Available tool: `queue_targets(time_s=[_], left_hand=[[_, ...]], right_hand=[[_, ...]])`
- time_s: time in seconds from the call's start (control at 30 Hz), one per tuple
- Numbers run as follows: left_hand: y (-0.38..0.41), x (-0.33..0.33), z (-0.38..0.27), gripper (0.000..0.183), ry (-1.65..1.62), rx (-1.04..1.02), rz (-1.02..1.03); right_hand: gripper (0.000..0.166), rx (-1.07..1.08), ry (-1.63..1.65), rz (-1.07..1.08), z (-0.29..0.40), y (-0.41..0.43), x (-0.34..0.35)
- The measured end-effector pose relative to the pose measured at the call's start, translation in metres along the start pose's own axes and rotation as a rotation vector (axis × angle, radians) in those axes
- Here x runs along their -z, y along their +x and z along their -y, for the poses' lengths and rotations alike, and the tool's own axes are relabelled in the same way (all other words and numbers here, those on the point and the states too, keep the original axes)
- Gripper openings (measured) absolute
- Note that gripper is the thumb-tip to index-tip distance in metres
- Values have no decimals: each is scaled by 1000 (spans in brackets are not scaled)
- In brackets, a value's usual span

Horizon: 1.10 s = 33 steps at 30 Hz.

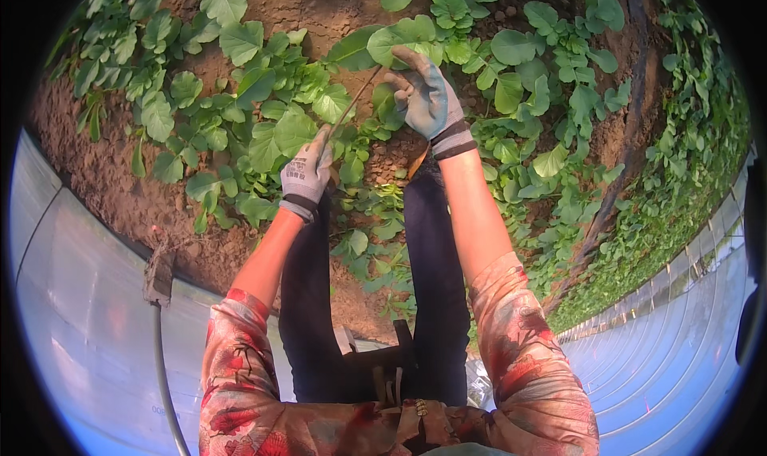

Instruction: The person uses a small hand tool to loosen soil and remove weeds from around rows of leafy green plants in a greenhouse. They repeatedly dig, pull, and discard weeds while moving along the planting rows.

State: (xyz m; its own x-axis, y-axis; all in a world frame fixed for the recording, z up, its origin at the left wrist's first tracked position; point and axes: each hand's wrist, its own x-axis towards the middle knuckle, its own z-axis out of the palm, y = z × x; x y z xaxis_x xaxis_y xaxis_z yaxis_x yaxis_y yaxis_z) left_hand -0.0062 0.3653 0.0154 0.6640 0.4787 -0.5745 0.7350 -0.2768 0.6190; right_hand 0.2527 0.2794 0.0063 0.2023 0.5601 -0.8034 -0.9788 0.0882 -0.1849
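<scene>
My left hand point(307, 171), in a grey knit work glove that bears writing, is closed around the lower end of a thin brown stick or rod point(356, 98). That rod slants up and right towards a broad green leaf point(402, 39). Beside the rod's far end is my right hand point(422, 93), in a grey and blue coated glove, with its fingers spread and slightly curled. Its fingertips are at the lower edge of the leaf; whether they touch it I cannot tell. Leafy green plants point(293, 133) grow around both hands.
Reddish-brown soil point(198, 249) lies between the plants. My dark-clad legs point(434, 246) frame a patch of seedlings. A dark strip or hose point(629, 150) runs along the right side. Greenhouse film point(102, 264) curves at the lower left, near a metal pole point(160, 360) with a block.
</scene>
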Motion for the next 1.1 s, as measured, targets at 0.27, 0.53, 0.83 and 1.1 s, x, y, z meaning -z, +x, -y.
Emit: queue_targets(time_s=[0.27, 0.53, 0.83, 1.1], left_hand=[[79, -25, -23, 44, 111, 13, -86], [168, -52, -67, 37, 178, -31, -131], [148, -49, -54, 40, 420, 92, 100], [78, -53, -21, 48, 402, 27, -33]], right_hand=[[47, 114, 456, -59, 3, 29, 6], [46, 101, 648, 241, 45, -5, 51], [40, 140, 684, 291, 44, 7, 55], [35, 179, 597, 268, 43, -6, 49]])
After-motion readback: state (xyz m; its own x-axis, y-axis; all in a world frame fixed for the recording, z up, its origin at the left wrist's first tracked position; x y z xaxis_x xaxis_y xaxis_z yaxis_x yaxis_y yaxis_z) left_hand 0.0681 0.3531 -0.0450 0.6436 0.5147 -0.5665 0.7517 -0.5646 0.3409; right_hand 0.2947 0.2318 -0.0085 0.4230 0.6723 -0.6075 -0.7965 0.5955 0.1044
